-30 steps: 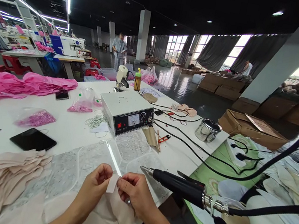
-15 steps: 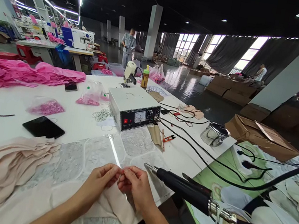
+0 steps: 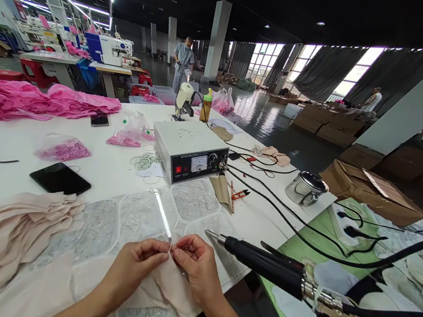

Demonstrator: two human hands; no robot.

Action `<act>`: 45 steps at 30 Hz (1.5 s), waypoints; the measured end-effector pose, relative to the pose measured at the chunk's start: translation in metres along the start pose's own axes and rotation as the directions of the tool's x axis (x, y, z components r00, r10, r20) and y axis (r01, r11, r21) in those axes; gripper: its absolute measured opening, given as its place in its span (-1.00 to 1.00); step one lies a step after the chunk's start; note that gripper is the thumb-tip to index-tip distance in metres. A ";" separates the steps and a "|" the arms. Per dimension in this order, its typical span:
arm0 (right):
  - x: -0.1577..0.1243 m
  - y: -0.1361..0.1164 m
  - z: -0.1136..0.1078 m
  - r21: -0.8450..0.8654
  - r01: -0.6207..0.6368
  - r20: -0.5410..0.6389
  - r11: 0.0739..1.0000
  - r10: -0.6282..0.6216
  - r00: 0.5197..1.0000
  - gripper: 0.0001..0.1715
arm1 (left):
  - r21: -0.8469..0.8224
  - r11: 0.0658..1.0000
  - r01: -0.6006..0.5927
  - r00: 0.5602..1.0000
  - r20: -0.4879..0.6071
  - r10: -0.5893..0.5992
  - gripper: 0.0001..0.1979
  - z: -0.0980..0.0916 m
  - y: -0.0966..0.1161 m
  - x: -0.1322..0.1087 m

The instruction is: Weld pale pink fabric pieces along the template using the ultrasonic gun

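A piece of thin beige fabric (image 3: 173, 287) hangs from my two hands at the front of the table. My left hand (image 3: 140, 265) pinches its upper edge between thumb and forefinger. Fingertip to fingertip with it, my right hand (image 3: 195, 267) is closed on the same edge. Whether something tiny sits between the fingertips is too small to tell. More beige fabric lies under my forearms, and a fanned stack of beige pieces (image 3: 20, 235) lies to the left. Just right of my hands, a black handheld tool (image 3: 265, 262) with a metal tip points toward them.
A control box (image 3: 191, 149) stands mid-table, its cables running right. Orange-handled snips (image 3: 240, 195), a lidded metal pot (image 3: 307, 188) and a black phone (image 3: 60, 178) lie around it. Pink fabric (image 3: 38, 102) covers the far left. A person (image 3: 183, 62) stands beyond the table.
My left fingers have straightened somewhat, and the thumb and forefinger now pinch the fabric edge more visibly. My right hand has shifted slightly. The view has moved a little.
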State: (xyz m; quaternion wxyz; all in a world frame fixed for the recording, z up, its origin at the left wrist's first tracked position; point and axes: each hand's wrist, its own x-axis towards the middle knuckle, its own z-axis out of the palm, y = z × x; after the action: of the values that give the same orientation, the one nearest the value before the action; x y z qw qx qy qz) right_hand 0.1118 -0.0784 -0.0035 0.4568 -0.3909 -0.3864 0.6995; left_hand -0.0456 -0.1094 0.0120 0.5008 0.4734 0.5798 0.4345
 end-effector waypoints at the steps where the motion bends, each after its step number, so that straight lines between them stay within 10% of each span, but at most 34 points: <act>1: -0.001 0.000 -0.002 0.001 -0.009 0.002 1.000 0.009 1.000 -0.53 | 0.020 1.000 -0.017 1.000 -0.003 0.017 -0.76 0.000 0.000 0.000; 20: -0.006 -0.005 -0.004 -0.036 -0.171 0.080 0.985 0.174 0.982 -0.47 | 0.225 0.943 -0.247 0.967 0.004 0.253 -0.80 0.002 0.000 -0.005; 35: -0.008 -0.004 -0.008 -0.238 0.035 0.087 0.971 -0.014 0.996 -0.64 | 0.278 0.907 -0.316 0.942 -0.021 0.334 -0.78 0.004 0.000 -0.007; 45: -0.006 -0.010 -0.014 -0.550 0.282 0.073 0.787 -0.291 0.954 -0.90 | 0.284 0.922 -0.264 0.962 0.011 0.272 -0.70 0.004 0.013 -0.010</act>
State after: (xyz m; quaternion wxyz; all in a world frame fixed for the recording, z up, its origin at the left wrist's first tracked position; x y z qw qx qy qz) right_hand 0.1293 -0.0788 0.0016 0.4274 -0.4485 -0.6234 0.4770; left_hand -0.0396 -0.1169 0.0255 0.3556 0.6085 0.5729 0.4183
